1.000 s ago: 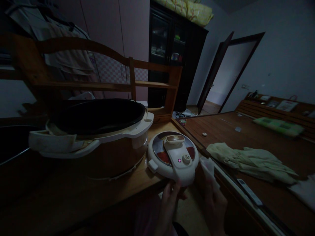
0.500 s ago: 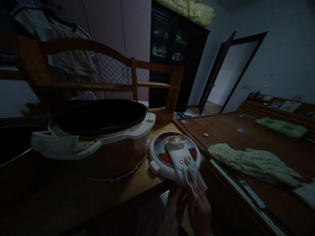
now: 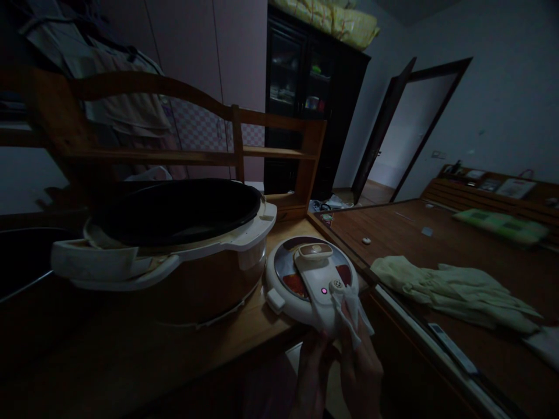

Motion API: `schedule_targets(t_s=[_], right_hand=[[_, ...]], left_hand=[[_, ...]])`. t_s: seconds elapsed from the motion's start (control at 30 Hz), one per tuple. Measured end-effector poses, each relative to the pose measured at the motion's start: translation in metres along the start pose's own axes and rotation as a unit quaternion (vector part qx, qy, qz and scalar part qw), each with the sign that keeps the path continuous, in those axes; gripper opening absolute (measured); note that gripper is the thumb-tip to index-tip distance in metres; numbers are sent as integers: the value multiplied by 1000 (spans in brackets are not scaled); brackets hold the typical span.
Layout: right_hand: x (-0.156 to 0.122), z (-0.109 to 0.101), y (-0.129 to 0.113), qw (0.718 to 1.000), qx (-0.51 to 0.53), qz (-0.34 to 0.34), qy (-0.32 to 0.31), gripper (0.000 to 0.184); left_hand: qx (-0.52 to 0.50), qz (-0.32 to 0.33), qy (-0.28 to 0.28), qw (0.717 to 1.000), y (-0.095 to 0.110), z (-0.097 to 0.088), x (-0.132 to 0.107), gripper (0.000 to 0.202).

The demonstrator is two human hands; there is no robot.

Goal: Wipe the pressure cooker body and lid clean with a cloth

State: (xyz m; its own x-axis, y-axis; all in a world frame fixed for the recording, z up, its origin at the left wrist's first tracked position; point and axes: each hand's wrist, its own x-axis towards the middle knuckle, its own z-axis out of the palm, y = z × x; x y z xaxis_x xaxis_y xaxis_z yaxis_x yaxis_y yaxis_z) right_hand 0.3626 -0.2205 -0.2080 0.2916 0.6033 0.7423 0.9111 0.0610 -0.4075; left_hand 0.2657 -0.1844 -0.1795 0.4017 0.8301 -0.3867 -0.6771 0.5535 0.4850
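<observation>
A round white pressure cooker lid (image 3: 279, 279) with a brown-topped handle, a pink button and a steam valve lies on the wooden desk. My right hand (image 3: 361, 364) is closed on a crumpled white tissue (image 3: 349, 311), pressed against the lid's near right side beside the valve. At the lid's front rim is my left hand (image 3: 311, 364), its fingers curled against the edge; dim light partly hides them. Left of the lid stands the cooker body (image 3: 209, 285), uncovered, with a dark inner pot (image 3: 183, 212) in it.
A wooden shelf rack (image 3: 279, 152) rises behind the cooker. To the right, a brown bed surface (image 3: 406, 233) holds a pale green garment (image 3: 454, 291), a small white round thing (image 3: 366, 240) and a green pillow (image 3: 500, 226). A slim white device (image 3: 452, 348) lies at its edge.
The right hand and tissue have shifted slightly right and down along the lid's edge. The left hand stays at the front rim. The whole view has moved a little.
</observation>
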Motion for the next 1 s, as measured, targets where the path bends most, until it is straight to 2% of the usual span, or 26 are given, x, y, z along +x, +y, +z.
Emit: schedule_targets(t_s=[0.27, 0.53, 0.73, 0.87, 1.0], right_hand=[[-5, 3, 3, 1000, 7, -6, 8, 51], [-3, 5, 1, 999, 8, 7, 32, 48], [0, 4, -1, 999, 1, -16, 44, 50], [0, 5, 1, 998, 6, -20, 53, 50], [-1, 6, 2, 999, 0, -24, 47, 50]], left_hand=[[5, 16, -17, 1000, -11, 0, 4, 47], [32, 23, -23, 999, -12, -6, 6, 50], [49, 34, -27, 998, -22, -18, 18, 56], [73, 67, -29, 995, -31, -29, 26, 53], [89, 77, -27, 993, -29, -29, 27, 52]])
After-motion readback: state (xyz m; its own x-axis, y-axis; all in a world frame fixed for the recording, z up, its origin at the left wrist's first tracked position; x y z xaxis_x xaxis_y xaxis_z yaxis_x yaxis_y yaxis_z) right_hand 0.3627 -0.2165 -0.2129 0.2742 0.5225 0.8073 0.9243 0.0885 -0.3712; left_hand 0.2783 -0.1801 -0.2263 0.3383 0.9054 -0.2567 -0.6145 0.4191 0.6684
